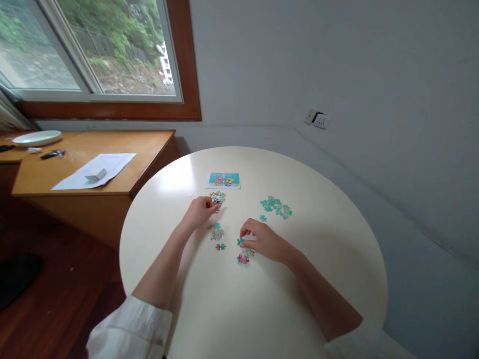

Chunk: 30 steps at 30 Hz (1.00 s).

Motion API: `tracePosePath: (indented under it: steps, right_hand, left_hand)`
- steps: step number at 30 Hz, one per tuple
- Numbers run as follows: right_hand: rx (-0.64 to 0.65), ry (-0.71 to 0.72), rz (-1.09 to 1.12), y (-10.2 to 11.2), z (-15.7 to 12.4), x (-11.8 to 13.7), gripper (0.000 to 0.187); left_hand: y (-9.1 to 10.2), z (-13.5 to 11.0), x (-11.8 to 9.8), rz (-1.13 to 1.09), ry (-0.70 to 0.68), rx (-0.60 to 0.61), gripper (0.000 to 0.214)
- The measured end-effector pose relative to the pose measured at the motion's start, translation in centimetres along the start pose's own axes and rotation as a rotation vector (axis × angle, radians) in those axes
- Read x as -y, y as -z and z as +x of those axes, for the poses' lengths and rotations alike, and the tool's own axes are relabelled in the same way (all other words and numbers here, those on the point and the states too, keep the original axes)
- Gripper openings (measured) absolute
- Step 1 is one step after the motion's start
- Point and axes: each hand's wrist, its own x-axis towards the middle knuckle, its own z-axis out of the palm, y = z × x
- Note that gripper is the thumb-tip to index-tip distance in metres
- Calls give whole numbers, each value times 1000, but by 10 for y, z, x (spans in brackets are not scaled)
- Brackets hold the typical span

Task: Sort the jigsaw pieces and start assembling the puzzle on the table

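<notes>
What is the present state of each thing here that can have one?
Left hand: curled at loose puzzle pieces, grip unclear.
Right hand: thumb and finger at a teal puzzle piece, grip unclear.
Right-side teal pieces: loose, spread out.
Picture card: flat, picture side up.
Paper sheet: flat, under a small white box.
Wall socket: nothing plugged in.
Window: open or shut unclear.

The left forearm [160, 269] and right forearm [318, 286] slant inward over the surface [224, 314]; the left hand [200, 210], fingers [204, 201] curled, sits closer to the far edge than the right hand [264, 241], whose thumb [250, 244] and forefinger [247, 228] make a narrow pinch
</notes>
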Motion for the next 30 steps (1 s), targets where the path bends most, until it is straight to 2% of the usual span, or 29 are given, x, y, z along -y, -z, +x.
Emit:
tracePosePath:
  steps: [3, 6, 10, 12, 17, 22, 25, 27, 30]
  right_hand:
    - [0, -20, 31, 1, -1, 2, 10]
    - [18, -68, 106, 1, -1, 3, 8]
    - [-20, -148, 223, -3, 1, 1, 7]
    - [-69, -152, 287, -5, 3, -2, 7]
    - [-157, -135, 465, -10, 7, -11, 13]
    - [-187, -134, 545, -14, 8, -12, 24]
    - [-206, -143, 528, -13, 9, -13, 25]
    - [-211, -136, 474, -9, 8, -14, 22]
    - [-84, -108, 338, 2, 4, -14, 15]
  left_hand:
    - [2, -2, -4, -43, -5, 6, 36]
    - [4, -6, -10, -116, -42, 68, 36]
    - [4, -12, -17, -201, -124, 305, 34]
    - [2, -14, -20, -201, -166, 383, 32]
    - [-7, -20, -27, -201, -225, 444, 33]
    - [-17, -26, -32, -196, -299, 530, 28]
    - [-18, -23, -30, -183, -314, 524, 24]
    - [-15, -19, -25, -155, -278, 468, 24]
    - [-6, -9, -12, -89, -193, 309, 26]
